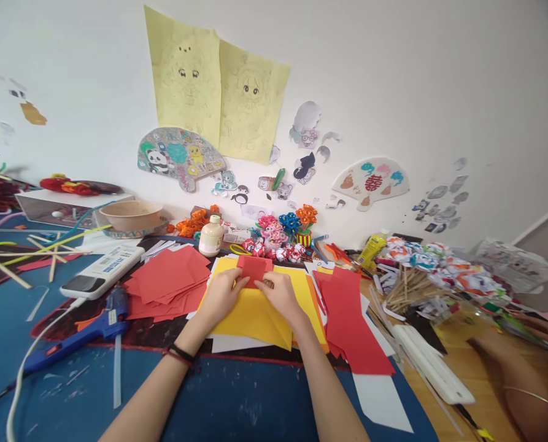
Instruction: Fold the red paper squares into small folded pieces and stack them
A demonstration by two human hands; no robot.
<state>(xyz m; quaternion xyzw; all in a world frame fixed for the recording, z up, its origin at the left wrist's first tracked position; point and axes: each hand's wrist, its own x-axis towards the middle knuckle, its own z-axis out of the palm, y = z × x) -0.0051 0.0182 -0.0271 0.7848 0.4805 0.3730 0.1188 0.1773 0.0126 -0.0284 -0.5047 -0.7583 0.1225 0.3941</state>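
Note:
My left hand [223, 293] and my right hand [280, 293] both press on a small folded piece of red paper [254, 269]. The red piece lies on a stack of yellow paper sheets [250, 316] in the middle of the table. Fingertips of both hands pinch its lower edge. A black band sits on my left wrist.
A pile of red paper squares [167, 279] lies to the left, red strips [351, 319] to the right. A blue glue gun [78, 336], a white power strip [101, 270], a glue bottle [210, 236], a bowl [132, 215] and paper flowers [283, 233] stand around. Another person's arm [517, 374] rests at the right edge.

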